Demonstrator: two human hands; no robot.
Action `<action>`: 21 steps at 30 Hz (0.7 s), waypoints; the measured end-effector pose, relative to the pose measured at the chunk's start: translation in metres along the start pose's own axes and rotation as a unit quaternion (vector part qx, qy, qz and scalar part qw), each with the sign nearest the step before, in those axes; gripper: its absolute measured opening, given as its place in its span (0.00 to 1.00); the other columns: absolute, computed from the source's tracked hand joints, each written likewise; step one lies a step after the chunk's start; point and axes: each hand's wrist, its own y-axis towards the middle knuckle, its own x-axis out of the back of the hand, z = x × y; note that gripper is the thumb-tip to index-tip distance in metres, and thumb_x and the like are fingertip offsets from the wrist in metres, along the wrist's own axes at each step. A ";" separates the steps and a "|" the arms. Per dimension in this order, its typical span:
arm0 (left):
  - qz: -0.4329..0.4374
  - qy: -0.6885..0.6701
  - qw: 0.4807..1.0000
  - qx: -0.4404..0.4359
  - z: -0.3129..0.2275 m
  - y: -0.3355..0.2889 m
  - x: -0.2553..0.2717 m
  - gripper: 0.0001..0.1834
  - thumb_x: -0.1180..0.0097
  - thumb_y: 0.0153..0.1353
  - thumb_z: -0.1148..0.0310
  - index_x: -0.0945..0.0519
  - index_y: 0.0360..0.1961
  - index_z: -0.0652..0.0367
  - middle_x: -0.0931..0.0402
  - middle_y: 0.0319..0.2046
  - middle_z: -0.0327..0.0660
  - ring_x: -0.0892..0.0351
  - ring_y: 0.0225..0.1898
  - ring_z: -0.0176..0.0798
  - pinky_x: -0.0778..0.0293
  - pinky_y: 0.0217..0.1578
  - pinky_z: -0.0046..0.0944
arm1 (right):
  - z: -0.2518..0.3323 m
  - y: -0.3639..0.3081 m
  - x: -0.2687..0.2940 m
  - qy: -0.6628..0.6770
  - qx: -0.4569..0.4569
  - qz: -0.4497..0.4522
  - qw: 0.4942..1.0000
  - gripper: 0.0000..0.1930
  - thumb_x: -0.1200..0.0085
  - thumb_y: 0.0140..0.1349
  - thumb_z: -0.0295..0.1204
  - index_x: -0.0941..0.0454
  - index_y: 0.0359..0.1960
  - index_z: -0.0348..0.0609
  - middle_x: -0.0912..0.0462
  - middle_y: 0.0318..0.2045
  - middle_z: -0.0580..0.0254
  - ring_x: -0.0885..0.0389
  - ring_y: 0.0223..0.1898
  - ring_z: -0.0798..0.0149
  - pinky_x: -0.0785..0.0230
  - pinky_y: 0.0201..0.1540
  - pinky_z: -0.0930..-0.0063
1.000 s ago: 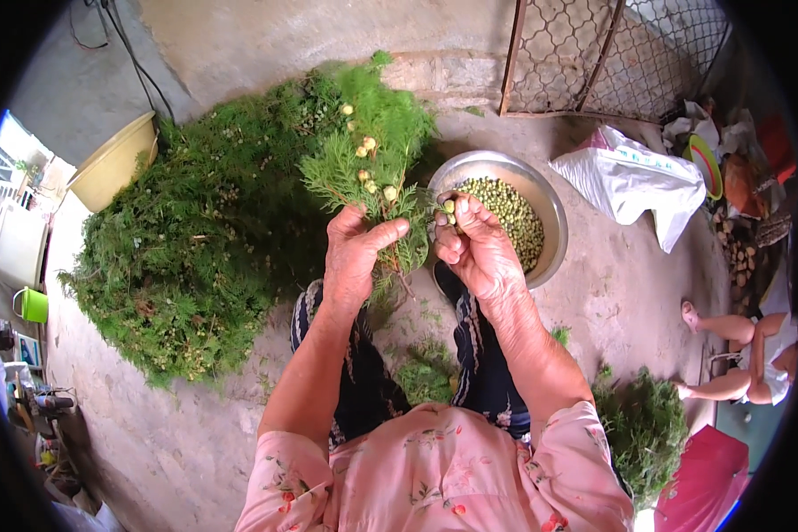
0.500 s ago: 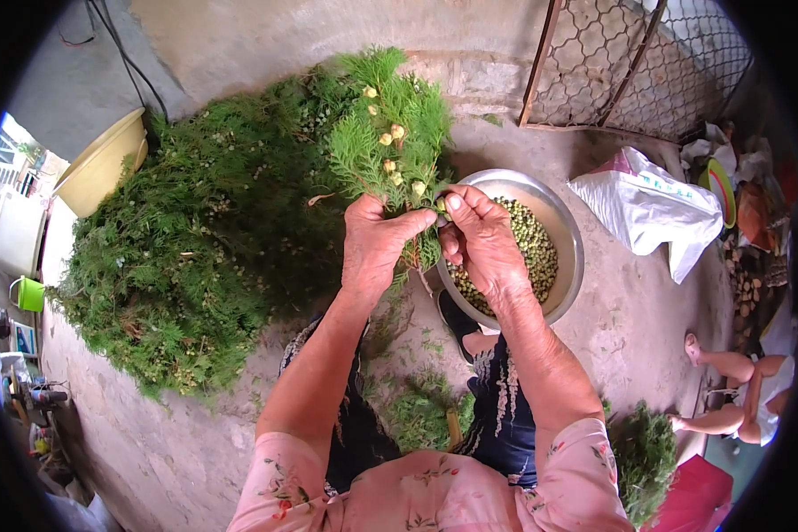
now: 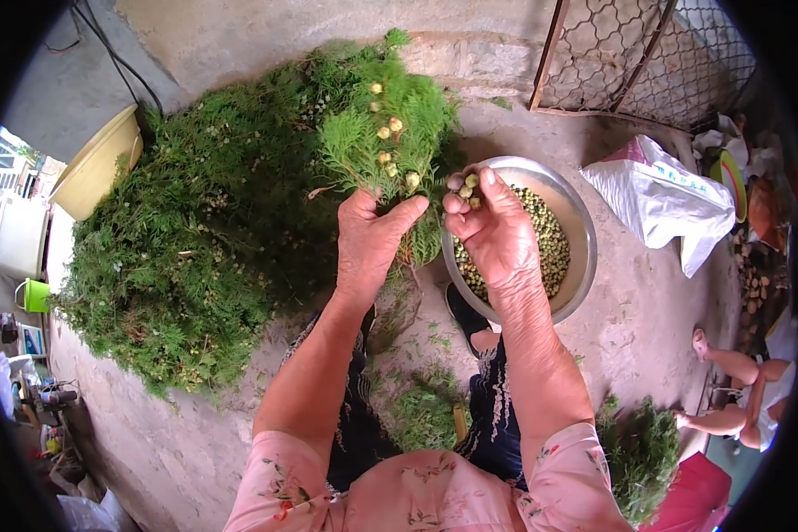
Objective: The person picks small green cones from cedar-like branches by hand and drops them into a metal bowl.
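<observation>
Left hand (image 3: 367, 241) pinching leafy sprig (image 3: 385, 146) | right hand (image 3: 498, 235) just drawn back from it, thumb and fingers gripping green cones (image 3: 472, 181), now clear of the sprig | metal bowl (image 3: 582, 241) below right hand, part-filled | branch heap (image 3: 164, 266) farther left

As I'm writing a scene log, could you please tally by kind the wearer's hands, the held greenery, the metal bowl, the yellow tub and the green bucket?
Left hand and right hand: 2
Held greenery: 1 bunch
Metal bowl: 1
Yellow tub: 1
Green bucket: 1
Total: 6
</observation>
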 end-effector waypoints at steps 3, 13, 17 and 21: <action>0.007 0.063 0.998 -0.017 -0.001 -0.003 -0.004 0.09 0.42 0.49 0.79 0.24 0.34 0.63 0.25 0.26 0.30 0.31 0.26 0.22 0.33 0.27 0.25 | -0.011 0.004 0.000 -0.121 0.072 0.057 0.988 0.05 0.48 0.57 0.28 0.28 0.32 0.41 0.28 0.20 0.70 0.34 0.15 0.78 0.47 0.14 0.86; 0.019 0.014 1.000 -0.008 0.000 -0.006 -0.006 0.08 0.43 0.49 0.80 0.22 0.33 0.64 0.23 0.28 0.34 0.27 0.28 0.26 0.30 0.32 0.27 | -0.025 0.013 0.003 -0.518 0.210 -0.007 0.829 0.10 0.42 0.50 0.27 0.28 0.29 0.35 0.26 0.19 0.62 0.31 0.20 0.73 0.35 0.24 0.78; 0.044 -0.046 0.993 0.097 -0.010 -0.004 0.007 0.08 0.43 0.47 0.79 0.21 0.31 0.64 0.22 0.27 0.37 0.25 0.29 0.31 0.30 0.33 0.29 | -0.028 0.008 -0.005 -0.331 0.065 0.008 0.941 0.06 0.48 0.54 0.24 0.28 0.31 0.34 0.28 0.18 0.67 0.34 0.17 0.76 0.40 0.18 0.84; 0.033 -0.098 0.992 0.076 -0.015 -0.003 0.008 0.07 0.44 0.48 0.79 0.22 0.31 0.65 0.23 0.25 0.37 0.27 0.26 0.29 0.31 0.33 0.29 | -0.026 0.011 -0.003 -0.136 -0.015 0.024 0.990 0.05 0.51 0.57 0.23 0.29 0.34 0.35 0.30 0.19 0.67 0.36 0.15 0.76 0.45 0.15 0.85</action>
